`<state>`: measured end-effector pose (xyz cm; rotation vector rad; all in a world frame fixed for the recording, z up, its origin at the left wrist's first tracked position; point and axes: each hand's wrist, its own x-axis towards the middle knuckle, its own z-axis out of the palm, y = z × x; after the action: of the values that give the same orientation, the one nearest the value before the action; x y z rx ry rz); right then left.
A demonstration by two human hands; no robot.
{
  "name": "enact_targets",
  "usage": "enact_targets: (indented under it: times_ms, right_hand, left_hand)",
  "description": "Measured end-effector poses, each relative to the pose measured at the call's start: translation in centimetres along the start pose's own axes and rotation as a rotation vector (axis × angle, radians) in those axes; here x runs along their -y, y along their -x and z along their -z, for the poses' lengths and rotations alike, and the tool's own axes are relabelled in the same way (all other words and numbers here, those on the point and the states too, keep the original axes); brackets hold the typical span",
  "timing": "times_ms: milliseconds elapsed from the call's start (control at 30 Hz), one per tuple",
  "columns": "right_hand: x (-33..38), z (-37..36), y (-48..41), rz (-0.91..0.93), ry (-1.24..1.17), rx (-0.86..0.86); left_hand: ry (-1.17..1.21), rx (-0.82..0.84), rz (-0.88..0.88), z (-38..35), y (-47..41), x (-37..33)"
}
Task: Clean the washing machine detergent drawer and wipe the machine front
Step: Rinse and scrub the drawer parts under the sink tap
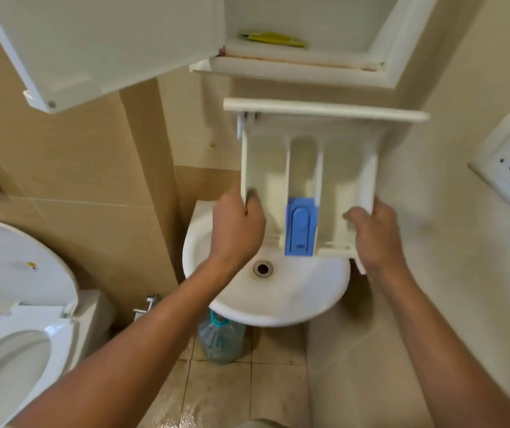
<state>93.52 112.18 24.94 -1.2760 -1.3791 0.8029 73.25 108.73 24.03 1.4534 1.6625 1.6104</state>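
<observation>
white detergent drawer (266, 168), long axis pointing away, front panel (324, 110) farthest

detergent drawer (266, 168) over back of sink (293, 291), cabinet door (99, 47) jutting overhead left, room above drain (263, 269)

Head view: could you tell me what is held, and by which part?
The detergent drawer: the left hand grips its left side wall, the right hand its right wall.

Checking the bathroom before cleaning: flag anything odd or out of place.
The cabinet door hangs open above the sink, and brown staining runs along the cabinet's lower ledge. The floor tiles look wet.
</observation>
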Motion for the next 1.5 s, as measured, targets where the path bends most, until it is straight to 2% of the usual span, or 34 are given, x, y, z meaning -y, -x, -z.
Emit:
enact_targets:
  times_ms: [67,100,133,167,200,267,300,333,400,500,633,700,767,867,967,1000,1067,1133,1200,1267,1367,1500]
  right_hand:
    - [0.3,-0.2,0.6,0.167,-0.068,-0.156]
    - [-0.6,-0.9,1.4,0.177,-0.097,-0.205]
    - [-2.3,-1.7,2.5,0.105,-0.091,-0.243]
    - [-4.2,-2.3,3.7,-0.062,-0.044,-0.239]
    - [-6.0,-2.8,4.8,-0.310,0.007,-0.121]
    - [-9.9,-3.2,7.0,-0.811,0.133,0.270]
    - [-11.4,-3.1,8.2,-0.933,0.206,0.396]
    - [-12.9,-3.0,8.9,-0.962,0.255,0.427]
    - [-14.1,-3.1,9.3,-0.959,0.247,0.390]
    - [-13.6,-3.3,8.9,-0.897,0.240,0.381]
    - [-13.0,-2.8,7.3,-0.715,0.296,0.438]
    - [-12.4,-2.1,6.3,-0.517,0.489,0.461]
    - [-11.2,-0.9,4.8,-0.281,0.651,0.338]
    - [-9.1,0.4,1.5,0.077,0.567,0.188]
    - [-7.2,0.2,-2.6,0.276,0.612,0.306]
    - [-6.7,-0.1,-4.0,0.248,0.666,0.416]
    - [-6.2,-1.0,-6.0,0.081,0.693,0.689]
    - [-6.4,-1.4,-6.9,-0.083,0.584,0.932]
    - [-7.3,-1.6,-6.9,-0.185,0.398,1.059]
    - [-8.7,-1.9,-6.3,-0.215,0.277,1.054]
    - [-10.1,-2.9,-4.4,-0.230,0.217,0.998]
    - [-11.0,-4.6,-1.4,-0.324,0.179,0.902]
  left_hand:
    - [0.015,-0.095,-0.239,0.2,-0.1,-1.3]
    - [-0.009,-0.116,-0.292,0.2,0.4,-0.8]
    - [-0.068,-0.114,-0.272,-0.1,1.0,0.6]
    - [-0.167,-0.061,-0.162,-0.5,1.9,2.3]
    - [-0.294,0.069,0.044,-0.8,2.9,4.3]
    - [-0.509,0.413,0.562,-1.1,5.3,9.1]
    - [-0.528,0.507,0.704,-1.0,6.9,10.9]
    - [-0.487,0.503,0.747,-1.1,8.2,12.5]
    - [-0.406,0.413,0.754,-1.2,9.2,13.9]
    - [-0.373,0.368,0.719,-1.3,8.8,14.2]
    - [-0.335,0.341,0.596,-1.5,7.8,14.0]
    - [-0.369,0.333,0.500,-1.1,7.3,13.8]
    - [-0.472,0.318,0.392,-0.6,6.0,13.3]
    - [-0.637,0.327,0.221,0.0,3.9,12.1]
    - [-0.787,0.410,0.109,0.3,1.9,10.5]
    - [-0.839,0.438,0.080,0.2,1.3,9.9]
    - [-0.903,0.481,0.015,0.1,0.5,8.8]
    - [-0.917,0.520,-0.019,0.0,-0.3,7.7]
    - [-0.914,0.562,0.000,0.4,-1.0,7.1]
    - [-0.935,0.591,0.041,0.9,-1.4,7.0]
    - [-0.994,0.594,0.144,1.5,-1.0,7.3]
    - [-1.077,0.472,0.245,2.1,0.2,7.7]
